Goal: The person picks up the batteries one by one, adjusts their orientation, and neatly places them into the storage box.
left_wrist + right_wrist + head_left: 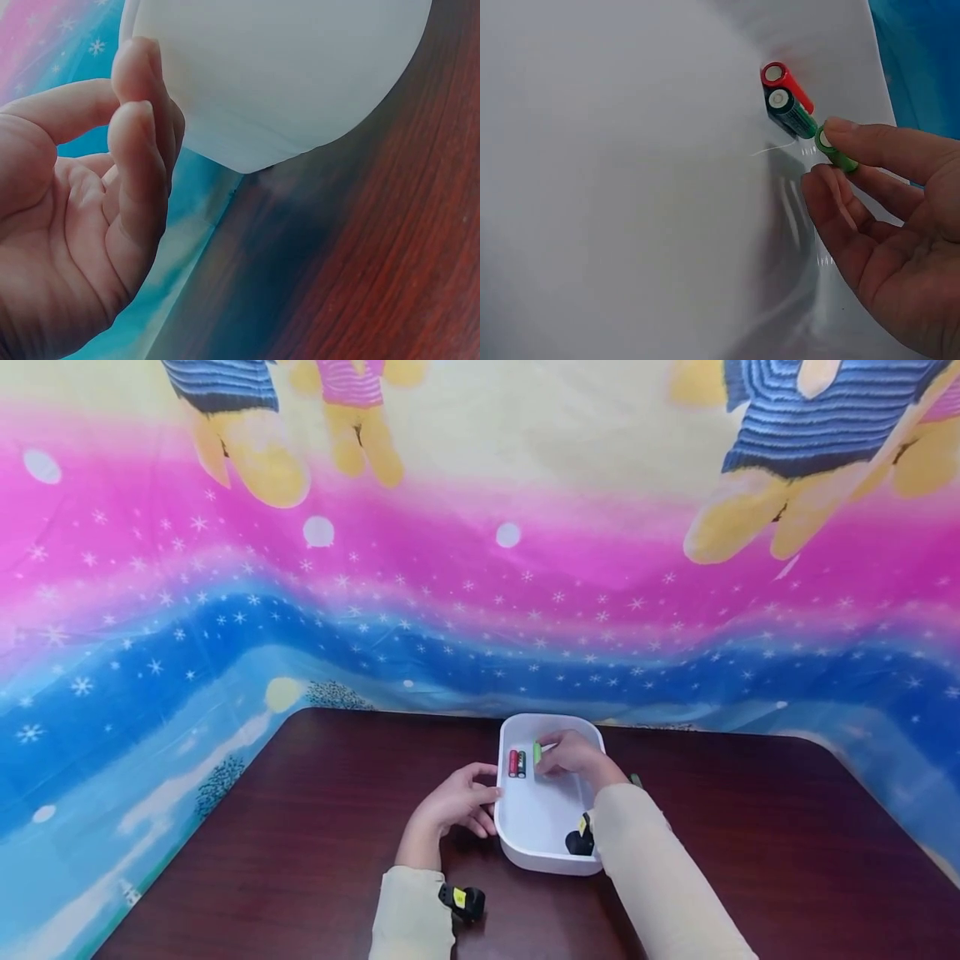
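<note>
A white tray [543, 835] with rounded corners stands on the dark table. My left hand [457, 800] is at its left side, with relaxed fingers touching the wall; in the left wrist view the fingertips [135, 124] lie beside the white tray wall [277, 67]. Over the tray's far part, my right hand [568, 754] pinches a light green battery [537, 752] between thumb and fingers. Just left of it, a red battery [513, 763] and a dark green battery [522, 764] lie side by side in the tray. The right wrist view shows the pinched battery [835, 150] close to that pair.
A small green object [636, 780] lies right of the tray, partly hidden by the right forearm. The dark wood table [322, 827] reaches back to a printed cloth [420, 577]. Black wrist cameras [467, 902] sit on both sleeves.
</note>
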The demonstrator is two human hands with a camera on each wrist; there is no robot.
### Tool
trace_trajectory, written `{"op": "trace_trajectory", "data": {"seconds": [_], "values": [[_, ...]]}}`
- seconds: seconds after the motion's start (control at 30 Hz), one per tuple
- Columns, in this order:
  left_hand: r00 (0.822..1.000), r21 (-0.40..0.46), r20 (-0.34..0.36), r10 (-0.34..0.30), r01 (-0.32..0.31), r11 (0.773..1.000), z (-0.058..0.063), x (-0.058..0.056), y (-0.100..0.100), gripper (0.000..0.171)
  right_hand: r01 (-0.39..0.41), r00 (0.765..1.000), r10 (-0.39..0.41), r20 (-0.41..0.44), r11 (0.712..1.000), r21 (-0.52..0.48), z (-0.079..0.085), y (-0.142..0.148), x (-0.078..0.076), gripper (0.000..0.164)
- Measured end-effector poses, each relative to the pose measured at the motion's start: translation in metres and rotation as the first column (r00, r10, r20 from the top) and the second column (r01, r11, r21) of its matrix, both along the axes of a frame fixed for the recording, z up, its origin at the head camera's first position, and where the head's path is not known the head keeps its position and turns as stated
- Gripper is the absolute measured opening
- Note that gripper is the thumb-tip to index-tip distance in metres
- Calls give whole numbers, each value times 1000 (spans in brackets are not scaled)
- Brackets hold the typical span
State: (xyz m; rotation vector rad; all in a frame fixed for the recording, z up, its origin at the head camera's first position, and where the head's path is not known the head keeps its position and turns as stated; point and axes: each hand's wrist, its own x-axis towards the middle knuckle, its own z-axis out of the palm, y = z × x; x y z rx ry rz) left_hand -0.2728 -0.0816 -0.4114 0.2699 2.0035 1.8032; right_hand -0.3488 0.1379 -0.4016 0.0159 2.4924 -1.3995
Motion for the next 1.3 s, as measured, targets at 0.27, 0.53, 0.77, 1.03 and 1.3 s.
{"op": "trace_trajectory", "data": {"seconds": [0.27, 0.53, 0.77, 1.03, 1.3], "values": [[1000, 1, 10, -4, 4, 1000, 0, -1, 0, 47, -13, 999, 17, -32, 992, 128, -9, -1, -2, 53], [1000, 1, 11, -2, 2, 1000, -1, -3, 0, 46, -60, 995, 75, -72, 979, 197, -14, -5, -4, 56], [1000, -6, 16, 1, 0, 1000, -1, -2, 0, 45, -90, 992, 110, -68, 964, 251, -13, -9, -1, 56], [1000, 4, 10, -11, 11, 1000, 0, 1, -1, 48, -91, 993, 106, -48, 964, 251, -13, -11, -1, 54], [1000, 1, 5, -9, 9, 1000, 0, 1, 0, 48, -71, 995, 84, -45, 970, 231, -13, -12, -1, 56]]}}
